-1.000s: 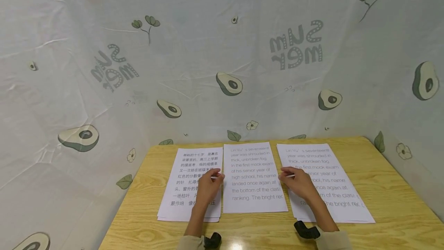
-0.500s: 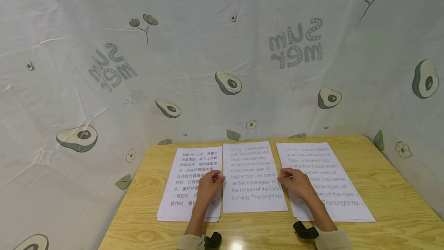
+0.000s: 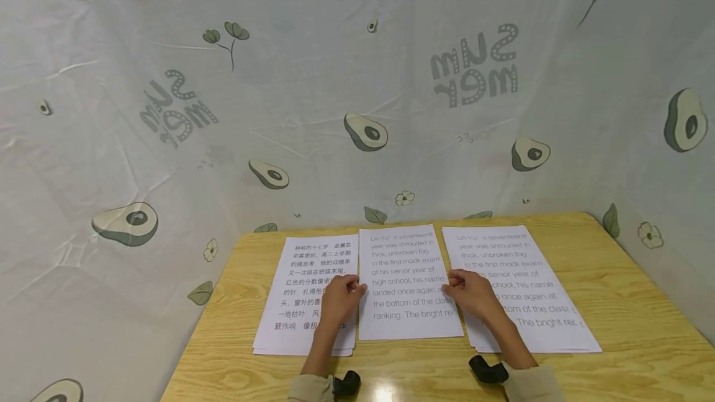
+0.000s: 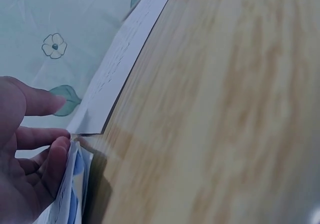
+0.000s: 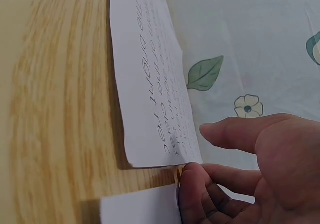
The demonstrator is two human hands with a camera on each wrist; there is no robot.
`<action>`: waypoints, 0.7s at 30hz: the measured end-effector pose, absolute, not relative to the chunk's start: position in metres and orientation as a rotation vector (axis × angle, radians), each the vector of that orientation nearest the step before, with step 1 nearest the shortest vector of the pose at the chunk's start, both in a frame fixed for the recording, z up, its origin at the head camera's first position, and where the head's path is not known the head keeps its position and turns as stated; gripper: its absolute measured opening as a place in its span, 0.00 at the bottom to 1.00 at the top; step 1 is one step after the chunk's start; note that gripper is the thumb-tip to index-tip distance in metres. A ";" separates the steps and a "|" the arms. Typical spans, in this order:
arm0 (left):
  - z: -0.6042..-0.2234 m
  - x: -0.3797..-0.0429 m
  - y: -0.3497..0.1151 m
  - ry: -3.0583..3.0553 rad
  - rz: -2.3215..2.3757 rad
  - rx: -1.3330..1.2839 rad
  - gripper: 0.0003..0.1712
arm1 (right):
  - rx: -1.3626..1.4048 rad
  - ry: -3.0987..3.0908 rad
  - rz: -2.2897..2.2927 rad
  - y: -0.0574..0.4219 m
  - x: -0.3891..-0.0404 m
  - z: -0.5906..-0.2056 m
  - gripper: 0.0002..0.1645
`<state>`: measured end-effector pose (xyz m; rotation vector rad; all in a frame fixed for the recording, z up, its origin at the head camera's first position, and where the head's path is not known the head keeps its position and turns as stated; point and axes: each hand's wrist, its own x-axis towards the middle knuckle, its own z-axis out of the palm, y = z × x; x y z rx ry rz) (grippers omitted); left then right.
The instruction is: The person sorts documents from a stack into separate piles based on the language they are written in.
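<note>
A white sheet of paper [image 3: 402, 290] printed with English text lies between two paper stacks. My left hand [image 3: 339, 299] is at its left edge, over the stack of Chinese text [image 3: 287, 293]. The left wrist view shows that thumb [image 4: 42, 103] raised apart from the index finger, whose tip is at the sheet's corner. My right hand [image 3: 473, 295] is at the sheet's right edge, over the stack of English text [image 3: 536, 278]. In the right wrist view, its thumb [image 5: 225, 134] also stands apart from the index finger, with fingertips right at the sheet's corner.
The wooden table [image 3: 625, 303] carries all the paper. Behind it hangs a pale curtain [image 3: 313, 98] with avocado and leaf prints. A black curved piece is at each cuff, left piece [image 3: 347, 383] and right piece [image 3: 488, 370].
Both hands have shifted slightly inward, so the thumbs now overlap the middle sheet's side edges in the head view. The papers hold their arrangement, and the head view has shifted a little.
</note>
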<state>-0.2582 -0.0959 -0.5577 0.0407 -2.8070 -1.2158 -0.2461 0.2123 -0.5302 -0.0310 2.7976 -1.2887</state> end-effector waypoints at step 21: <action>-0.549 -0.254 -0.094 -2.745 -1.427 -0.020 0.23 | -0.104 2.785 -1.395 0.207 -0.243 -0.527 0.27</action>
